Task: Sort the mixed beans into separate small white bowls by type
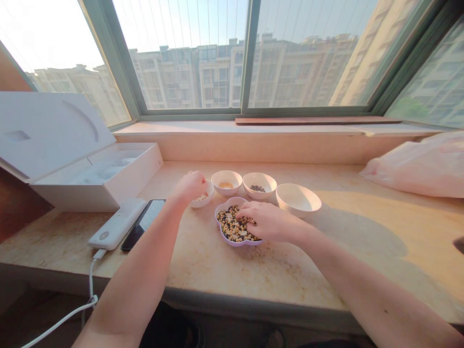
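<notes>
A lilac flower-shaped dish [242,242] full of mixed beans [232,227], yellow, black and pale, stands in front of me. My right hand [261,220] reaches into it from the right, its fingertips closed down among the beans. Over the leftmost white bowl [200,203], which has some pale pieces in it, my left hand [192,185] hovers with curled fingers; anything inside them is hidden. Beside that bowl are a white bowl with yellow beans [226,179], another with dark beans [259,182], and a bowl [298,195] showing only its white inside.
On the left sit an open white box [134,186], a white power bank [118,224] with a cable [90,280], and a dark phone [139,232]. A plastic bag [416,166] lies far right on the stone counter [362,232], below the window.
</notes>
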`<state>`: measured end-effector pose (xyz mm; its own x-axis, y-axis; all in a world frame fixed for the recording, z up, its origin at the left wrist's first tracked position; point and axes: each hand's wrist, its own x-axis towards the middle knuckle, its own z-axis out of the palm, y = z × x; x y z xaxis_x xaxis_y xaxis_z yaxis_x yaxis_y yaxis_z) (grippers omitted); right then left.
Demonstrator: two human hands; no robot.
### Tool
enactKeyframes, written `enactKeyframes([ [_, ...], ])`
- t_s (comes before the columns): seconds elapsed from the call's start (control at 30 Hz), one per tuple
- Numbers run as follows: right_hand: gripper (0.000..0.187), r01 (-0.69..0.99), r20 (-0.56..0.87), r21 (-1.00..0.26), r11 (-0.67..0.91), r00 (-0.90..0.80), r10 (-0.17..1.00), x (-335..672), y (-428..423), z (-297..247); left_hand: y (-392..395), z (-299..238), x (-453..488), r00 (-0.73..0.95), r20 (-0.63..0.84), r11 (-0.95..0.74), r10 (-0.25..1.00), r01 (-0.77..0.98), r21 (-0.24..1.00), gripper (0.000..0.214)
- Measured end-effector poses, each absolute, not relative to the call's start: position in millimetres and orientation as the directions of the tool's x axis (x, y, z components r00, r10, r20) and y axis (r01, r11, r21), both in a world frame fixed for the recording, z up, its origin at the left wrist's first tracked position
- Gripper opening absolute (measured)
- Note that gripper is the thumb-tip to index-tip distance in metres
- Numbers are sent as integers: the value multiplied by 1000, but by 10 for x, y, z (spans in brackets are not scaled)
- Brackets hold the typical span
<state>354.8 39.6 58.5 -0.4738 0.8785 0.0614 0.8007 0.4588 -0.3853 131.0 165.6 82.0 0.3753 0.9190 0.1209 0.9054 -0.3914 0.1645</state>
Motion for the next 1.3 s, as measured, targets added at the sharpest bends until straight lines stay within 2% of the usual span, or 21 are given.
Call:
enactKeyframes([
  [0.1, 24, 789, 58, -399, 467, -487, 872, 3573, 437, 558, 1639, 790, 1303, 354, 34, -355, 935, 927, 117, 22],
  [0.27, 28, 786, 17, -400, 471, -507, 862, 3605, 479, 557, 1600, 748, 1319, 379, 24, -379, 925, 921, 91, 12],
  [0.4, 31, 772, 51, -434, 464, -494, 868, 3624, 508, 514, 1595, 742, 1322, 391, 0, -389, 920, 916, 95, 11],
  [0.6, 29, 738, 72, -525, 424, -457, 886, 3660, 544, 482, 1595, 758, 1321, 367, -15, -364, 930, 927, 90, 13],
  [0.77, 32, 659, 97, -654, 371, -413, 905, 3654, 519, 536, 1584, 784, 1327, 367, -39, -362, 929, 927, 98, 12],
  [0.93, 35, 585, 83, -738, 336, -415, 906, 3647, 512, 572, 1578, 796, 1330, 345, -24, -341, 938, 935, 99, 14],
  [1.13, 41, 562, 71, -768, 307, -402, 913, 3642, 526, 584, 1579, 836, 1334, 315, -35, -311, 949, 947, 80, 19],
  [1.3, 39, 560, 62, -767, 315, -423, 904, 3633, 524, 591, 1583, 835, 1338, 331, 24, -331, 943, 935, 131, 21],
])
